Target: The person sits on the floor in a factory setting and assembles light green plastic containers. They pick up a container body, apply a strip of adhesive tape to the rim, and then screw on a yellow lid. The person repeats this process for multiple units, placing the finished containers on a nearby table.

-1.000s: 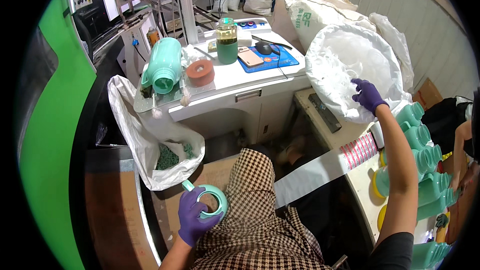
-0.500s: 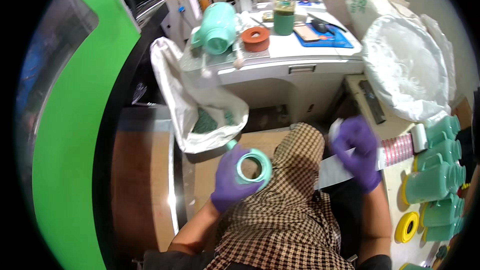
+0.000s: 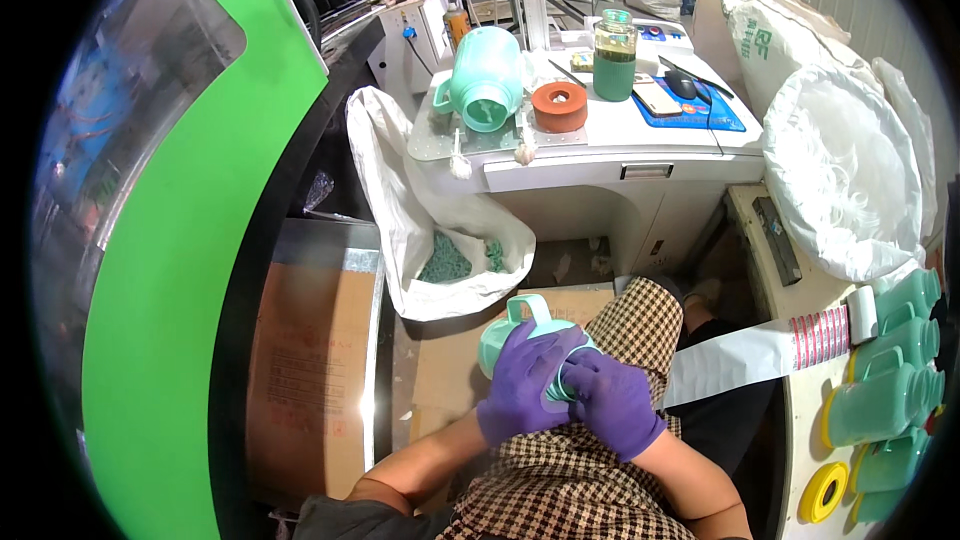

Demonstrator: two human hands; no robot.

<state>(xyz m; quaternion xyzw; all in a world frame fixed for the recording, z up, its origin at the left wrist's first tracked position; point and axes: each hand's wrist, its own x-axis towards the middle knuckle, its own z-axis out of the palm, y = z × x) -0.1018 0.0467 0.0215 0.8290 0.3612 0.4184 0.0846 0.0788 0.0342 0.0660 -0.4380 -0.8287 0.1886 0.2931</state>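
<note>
A mint-green plastic jug (image 3: 497, 338) with a loop handle lies tilted over my lap, its threaded neck pointing toward me. My left hand (image 3: 522, 387), in a purple glove, is wrapped round the jug's body. At the neck, the gloved fingers of my right hand (image 3: 613, 403) are bent and pressed together against the rim. Whatever they may pinch is hidden. Beneath both hands is a brown-and-black checked apron (image 3: 550, 485).
Several similar jugs (image 3: 880, 410) and a yellow ring (image 3: 823, 492) sit on the right-hand bench, where a label strip (image 3: 735, 365) hangs off. Ahead are a white sack (image 3: 400, 260) of green shavings, a desk (image 3: 570, 165) and a white bag (image 3: 790, 210). A green machine panel (image 3: 150, 340) stands left.
My right hand has come left from beside the label strip to the jug's neck. The jug has turned, its mouth now covered by my hands. The view has shifted slightly.
</note>
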